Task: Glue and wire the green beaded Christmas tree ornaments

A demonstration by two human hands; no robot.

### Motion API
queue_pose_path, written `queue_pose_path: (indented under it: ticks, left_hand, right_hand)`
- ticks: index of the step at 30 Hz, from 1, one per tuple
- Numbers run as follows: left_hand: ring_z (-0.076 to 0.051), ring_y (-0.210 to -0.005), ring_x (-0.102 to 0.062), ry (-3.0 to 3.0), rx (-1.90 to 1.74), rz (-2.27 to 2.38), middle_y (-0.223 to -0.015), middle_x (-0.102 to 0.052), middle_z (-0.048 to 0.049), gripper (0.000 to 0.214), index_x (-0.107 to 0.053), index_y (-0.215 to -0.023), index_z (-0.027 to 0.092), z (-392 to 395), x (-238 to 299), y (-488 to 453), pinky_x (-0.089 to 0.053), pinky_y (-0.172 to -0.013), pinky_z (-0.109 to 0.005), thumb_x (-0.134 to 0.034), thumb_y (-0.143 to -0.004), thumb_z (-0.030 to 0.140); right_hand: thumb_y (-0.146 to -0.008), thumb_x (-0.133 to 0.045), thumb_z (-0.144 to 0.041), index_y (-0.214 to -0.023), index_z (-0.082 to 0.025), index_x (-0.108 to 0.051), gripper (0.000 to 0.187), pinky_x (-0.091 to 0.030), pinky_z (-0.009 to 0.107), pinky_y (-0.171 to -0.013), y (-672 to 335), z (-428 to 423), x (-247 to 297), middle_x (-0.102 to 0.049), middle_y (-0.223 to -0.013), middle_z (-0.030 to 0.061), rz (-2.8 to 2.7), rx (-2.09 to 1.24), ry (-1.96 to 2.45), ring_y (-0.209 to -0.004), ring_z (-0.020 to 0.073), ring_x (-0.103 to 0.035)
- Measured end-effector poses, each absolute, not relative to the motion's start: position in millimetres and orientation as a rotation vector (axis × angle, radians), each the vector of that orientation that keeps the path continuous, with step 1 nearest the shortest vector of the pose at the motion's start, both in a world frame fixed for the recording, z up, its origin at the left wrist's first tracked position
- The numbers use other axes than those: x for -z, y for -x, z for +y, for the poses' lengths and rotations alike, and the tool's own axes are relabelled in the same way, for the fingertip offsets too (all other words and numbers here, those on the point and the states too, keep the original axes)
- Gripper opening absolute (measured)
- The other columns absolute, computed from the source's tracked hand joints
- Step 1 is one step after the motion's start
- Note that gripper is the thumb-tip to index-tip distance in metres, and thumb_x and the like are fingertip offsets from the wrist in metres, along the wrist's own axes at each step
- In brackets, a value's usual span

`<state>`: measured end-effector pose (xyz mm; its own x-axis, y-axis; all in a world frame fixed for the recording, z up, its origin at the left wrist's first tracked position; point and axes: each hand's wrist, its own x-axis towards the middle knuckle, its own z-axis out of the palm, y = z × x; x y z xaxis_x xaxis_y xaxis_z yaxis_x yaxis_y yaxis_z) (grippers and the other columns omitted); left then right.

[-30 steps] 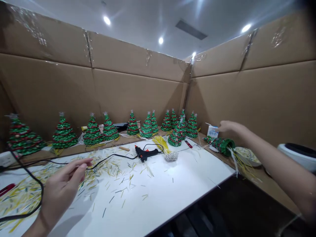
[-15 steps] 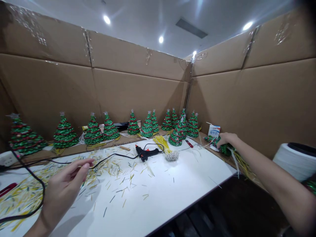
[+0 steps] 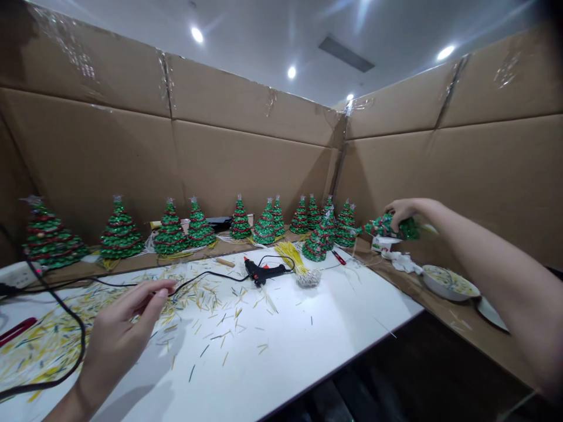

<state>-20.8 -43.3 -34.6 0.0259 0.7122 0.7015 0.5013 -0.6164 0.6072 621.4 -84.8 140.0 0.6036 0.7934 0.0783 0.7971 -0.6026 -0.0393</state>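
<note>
On the right, my right hand is wrapped over a small green tinsel Christmas tree, which lies on its side in the grip. Just beneath the tree is a small white carton. Over the left part of the table hovers my left hand, thumb and fingertips brought together; anything between them is too small to make out. A black cable passes behind those fingertips. Further in, a black glue gun with an orange tip lies beside a bundle of yellow wire ties.
Several finished Christmas trees, one at left, line the back wall. Yellow and green clippings litter the white table. On the right ledge are a bowl of clippings and crumpled tissue. A red-handled tool lies nearby.
My right hand has lifted the tree up off the ledge, tilted sideways, uncovering the bowl and tissue. A large white spool has left the view. My left hand stays nearly in place.
</note>
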Motion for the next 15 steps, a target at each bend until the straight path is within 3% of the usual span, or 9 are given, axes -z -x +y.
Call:
queue_pose_path:
  ticks: [6, 10, 13, 15]
  left_hand:
    - [-0.019, -0.079, -0.063, -2.158, -1.571, 1.197, -0.092, -0.07, 0.0054, 0.017, -0.068, -0.088, 0.033, -43.6, 40.1, 22.5, -0.048, -0.065, -0.026, -0.057, -0.08, 0.041]
    - [-0.019, -0.075, -0.063, -2.254, -1.569, 1.147, -0.089, -0.07, 0.0041, 0.014, -0.068, -0.088, 0.032, -43.3, 42.7, 15.3, -0.048, -0.061, -0.026, -0.057, -0.081, 0.038]
    - [-0.016, -0.062, -0.059, -2.456, -1.371, 0.884, -0.089, -0.069, -0.0006, 0.017, -0.067, -0.092, 0.028, -50.4, 26.7, -16.1, -0.044, -0.051, -0.024, -0.057, -0.08, 0.033]
    - [-0.017, -0.069, -0.062, -2.586, -1.181, 0.659, -0.099, -0.069, -0.0039, 0.024, -0.066, -0.102, 0.027, -59.2, 5.3, -57.2, -0.047, -0.059, -0.025, -0.056, -0.08, 0.028]
  right_hand:
    - [-0.053, -0.079, -0.02, -0.094, -0.01, -0.069, 0.044, -0.041, 0.025, -0.061, -631.4, -96.8, -144.7, -0.068, -0.094, 0.0128, -1.299, 0.147, 2.577, -0.072, 0.0164, -0.057]
    - [-0.065, -0.072, -0.041, -0.103, -0.011, -0.068, 0.048, -0.041, 0.027, -0.054, -633.4, -102.5, -136.8, -0.067, -0.087, 0.0121, -1.192, 0.124, 2.527, -0.062, 0.0164, -0.057]
    - [-0.068, -0.067, -0.049, -0.107, -0.014, -0.066, 0.053, -0.042, 0.026, -0.051, -628.5, -106.1, -134.6, -0.068, -0.086, 0.0102, -1.157, 0.104, 2.503, -0.06, 0.0157, -0.057]
    - [-0.066, -0.069, -0.05, -0.109, -0.014, -0.065, 0.057, -0.043, 0.026, -0.052, -621.5, -106.2, -134.8, -0.068, -0.088, 0.0101, -1.166, 0.135, 2.483, -0.063, 0.0164, -0.058]
